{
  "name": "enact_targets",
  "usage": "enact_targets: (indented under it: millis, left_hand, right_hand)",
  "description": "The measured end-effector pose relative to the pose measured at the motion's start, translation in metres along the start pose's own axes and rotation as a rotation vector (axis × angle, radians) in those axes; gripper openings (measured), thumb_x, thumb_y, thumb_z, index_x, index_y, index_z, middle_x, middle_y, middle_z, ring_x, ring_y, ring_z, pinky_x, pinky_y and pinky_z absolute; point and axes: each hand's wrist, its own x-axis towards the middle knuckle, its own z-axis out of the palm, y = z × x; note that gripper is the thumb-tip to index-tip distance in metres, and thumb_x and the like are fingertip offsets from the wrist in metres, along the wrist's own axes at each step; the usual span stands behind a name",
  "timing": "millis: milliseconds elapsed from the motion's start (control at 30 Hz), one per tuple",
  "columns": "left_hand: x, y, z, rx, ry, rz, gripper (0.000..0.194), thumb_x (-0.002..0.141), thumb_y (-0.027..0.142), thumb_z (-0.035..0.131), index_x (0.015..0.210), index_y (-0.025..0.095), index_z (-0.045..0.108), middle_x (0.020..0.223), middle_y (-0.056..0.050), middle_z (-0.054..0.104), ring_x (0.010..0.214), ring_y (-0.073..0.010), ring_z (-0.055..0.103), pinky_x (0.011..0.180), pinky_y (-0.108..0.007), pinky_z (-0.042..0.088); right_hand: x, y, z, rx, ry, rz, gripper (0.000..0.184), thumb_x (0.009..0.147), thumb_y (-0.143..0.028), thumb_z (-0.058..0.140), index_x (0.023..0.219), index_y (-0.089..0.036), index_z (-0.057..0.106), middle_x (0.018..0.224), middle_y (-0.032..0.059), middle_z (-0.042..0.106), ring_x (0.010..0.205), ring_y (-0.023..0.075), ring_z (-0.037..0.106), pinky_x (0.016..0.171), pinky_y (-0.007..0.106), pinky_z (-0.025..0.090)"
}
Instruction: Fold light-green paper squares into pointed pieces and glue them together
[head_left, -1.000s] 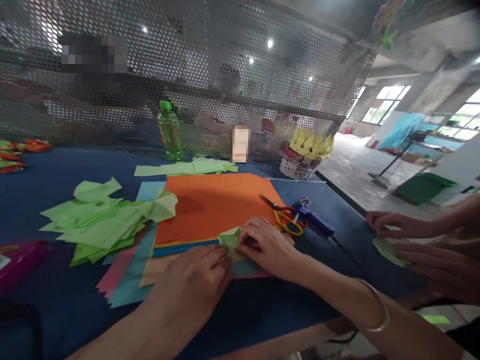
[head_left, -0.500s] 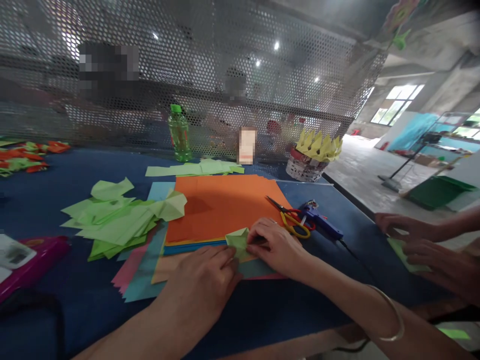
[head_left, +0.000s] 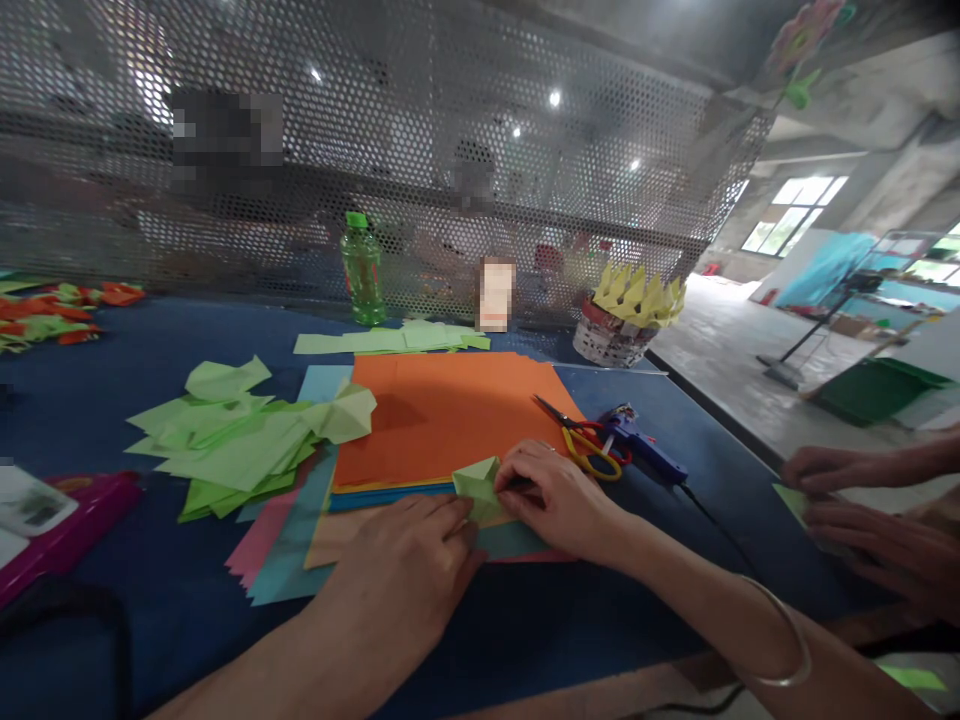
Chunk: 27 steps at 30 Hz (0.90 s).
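Observation:
Between my two hands is a small folded piece of light green paper [head_left: 477, 484], at the front edge of a stack of orange paper [head_left: 427, 410]. My left hand [head_left: 424, 545] has its curled fingers on the paper's left and lower side. My right hand [head_left: 551, 495] pinches its right edge between thumb and fingers. Beneath the orange stack, blue, peach, teal and pink sheets [head_left: 262, 525] stick out. Scissors [head_left: 577, 440] with yellow and red handles lie at the stack's right side, touching a blue glue gun [head_left: 641, 448].
Loose green paper pieces [head_left: 232, 440] are heaped on the left, behind a magenta device [head_left: 82, 525]. Along the mesh panel stand a green bottle [head_left: 362, 270] and a basket [head_left: 615, 335] with yellow folded points. At right, a co-worker's hands [head_left: 862, 500] hold green paper.
The view has shifted left, so everything sits further right. My hands keep hold of the folded green paper with barely any movement. The co-worker's hands have shifted slightly around their paper.

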Motion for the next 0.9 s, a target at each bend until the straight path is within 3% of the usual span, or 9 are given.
enact_targets:
  millis: [200,333,400,600,900]
  left_hand:
    - [-0.0004,0.0002,-0.0003,0.01,0.011,0.011,0.019,0.092,0.011,0.058,0.093,0.018,0.076,0.106,-0.008,0.075,0.086,-0.0275,0.071,0.074,-0.041,0.057]
    - [0.0007,0.0004,-0.0004,0.008,0.035,0.023,0.017,0.09,0.011,0.061,0.092,0.018,0.076,0.104,-0.008,0.075,0.083,-0.0263,0.071,0.071,-0.039,0.057]
    - [0.0014,0.0006,-0.0007,0.01,0.055,0.037,0.016,0.089,0.01,0.062,0.09,0.018,0.076,0.101,-0.008,0.076,0.081,-0.0251,0.071,0.072,-0.037,0.056]
    - [0.0015,0.0011,-0.0012,0.05,0.053,0.036,0.016,0.088,0.01,0.062,0.089,0.018,0.076,0.098,-0.008,0.075,0.079,-0.0231,0.07,0.071,-0.034,0.056]
    - [0.0015,0.0007,0.0028,0.0,-0.003,0.006,0.019,0.091,0.008,0.057,0.097,0.016,0.073,0.101,-0.009,0.074,0.089,-0.0267,0.07,0.081,-0.042,0.058]
  right_hand:
    - [-0.0012,0.0042,-0.0004,0.03,0.013,-0.024,0.014,0.098,-0.013,0.052,0.098,-0.02,0.064,0.097,0.0052,0.064,0.096,0.0196,0.06,0.086,0.034,0.047]
    - [-0.0016,0.0043,-0.0008,0.018,0.012,-0.024,0.037,0.097,-0.007,0.047,0.128,-0.024,0.059,0.113,0.0082,0.06,0.105,0.0207,0.058,0.092,0.036,0.048]
    - [-0.002,0.0034,-0.001,-0.014,-0.015,-0.057,0.043,0.097,-0.006,0.044,0.134,-0.025,0.056,0.116,0.0088,0.058,0.107,0.0212,0.057,0.093,0.037,0.048]
    - [-0.0027,0.0045,0.0011,-0.088,-0.018,-0.074,0.033,0.097,-0.008,0.048,0.121,-0.022,0.065,0.116,0.0081,0.059,0.107,0.0218,0.056,0.095,0.038,0.047]
    - [-0.0009,0.0087,0.0004,-0.07,0.03,-0.041,0.01,0.094,-0.01,0.059,0.093,-0.02,0.063,0.099,0.0035,0.058,0.095,0.0185,0.057,0.085,0.032,0.046]
